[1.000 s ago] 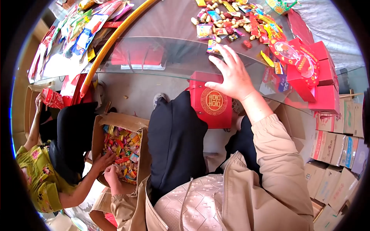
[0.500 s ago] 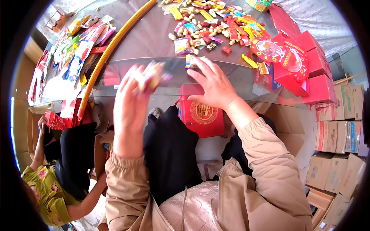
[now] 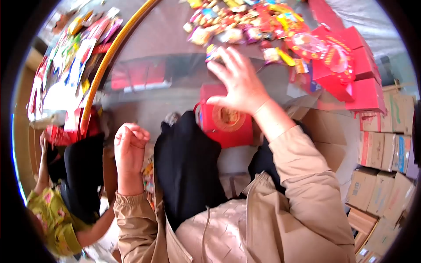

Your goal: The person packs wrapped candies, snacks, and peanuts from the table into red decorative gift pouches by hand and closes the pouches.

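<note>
My left hand (image 3: 130,143) is beside my left thigh, its fingers loosely curled and nothing showing in them. Close below it, colourful wrapped sweets (image 3: 149,173) show partly behind my wrist and sleeve. Over the near edge of the glass tabletop (image 3: 175,63), my right hand (image 3: 240,83) is open with its fingers spread. Its fingertips are by a small wrapped sweet (image 3: 211,53); whether they touch it I cannot tell. Beyond lies a heap of sweets and peanuts (image 3: 237,19), with purple-edged packets (image 3: 252,33) along its near side.
A red gift box (image 3: 226,127) is below the glass, between my knees. Red boxes (image 3: 366,70) stack at the table's right. A yellow curved strip (image 3: 115,50) separates off packets (image 3: 72,57) at left. Another person (image 3: 57,219) sits left. Cardboard cartons (image 3: 379,153) stand right.
My left hand has moved down and left, and the wrapped packet seen at it is gone from it. More packets lie at the heap's near side. My right hand stays open above the table edge.
</note>
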A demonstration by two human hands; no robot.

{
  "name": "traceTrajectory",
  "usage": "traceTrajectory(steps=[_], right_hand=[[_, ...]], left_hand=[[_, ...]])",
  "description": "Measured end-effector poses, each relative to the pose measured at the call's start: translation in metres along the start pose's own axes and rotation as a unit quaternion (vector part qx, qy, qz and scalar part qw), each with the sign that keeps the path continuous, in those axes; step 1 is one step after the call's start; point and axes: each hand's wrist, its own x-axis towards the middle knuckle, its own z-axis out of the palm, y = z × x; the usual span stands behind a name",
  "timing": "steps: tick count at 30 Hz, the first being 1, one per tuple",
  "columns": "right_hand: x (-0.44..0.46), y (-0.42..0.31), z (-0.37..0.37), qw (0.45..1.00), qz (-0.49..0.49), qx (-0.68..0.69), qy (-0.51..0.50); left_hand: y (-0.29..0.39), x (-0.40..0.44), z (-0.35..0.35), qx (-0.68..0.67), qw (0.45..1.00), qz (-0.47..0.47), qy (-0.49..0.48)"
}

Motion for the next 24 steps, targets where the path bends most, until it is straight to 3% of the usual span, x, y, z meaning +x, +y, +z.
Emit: traceTrajectory(steps=[5, 6, 8, 10, 13, 16, 19, 22, 24], right_hand=[[0.001, -0.003, 0.006, 1.0, -0.016, -0.02, 0.001], [0.001, -0.005, 0.004, 1.0, -0.01, -0.019, -0.009], [0.001, -0.006, 0.006, 1.0, -0.002, -0.018, -0.015], [0.002, -0.007, 0.006, 0.999, -0.001, -0.028, -0.024], [0.002, -0.007, 0.007, 0.999, -0.002, -0.032, -0.029], [0.002, -0.008, 0.007, 0.999, 0.0, -0.036, -0.035], [0.003, -0.009, 0.006, 0.999, 0.0, -0.038, -0.038], [0.003, -0.009, 0.006, 0.998, 0.001, -0.04, -0.042], [0.004, -0.009, 0.007, 0.998, 0.0, -0.041, -0.045]], left_hand=[[0.002, -0.123, -0.109, 0.021, 0.944, -0.047, 0.326], [-0.007, -0.156, -0.154, -0.027, 0.944, -0.067, 0.323], [-0.041, -0.211, -0.217, 0.005, 0.859, -0.099, 0.502], [-0.077, -0.25, -0.242, 0.025, 0.794, -0.123, 0.595], [-0.119, -0.279, -0.24, 0.016, 0.788, -0.18, 0.589], [-0.155, -0.276, -0.239, 0.043, 0.828, -0.139, 0.542], [-0.157, -0.243, -0.218, 0.341, 0.798, -0.148, 0.474], [-0.144, -0.219, -0.203, 0.648, 0.693, -0.125, 0.29], [-0.145, -0.214, -0.199, 0.671, 0.681, -0.131, 0.263]])
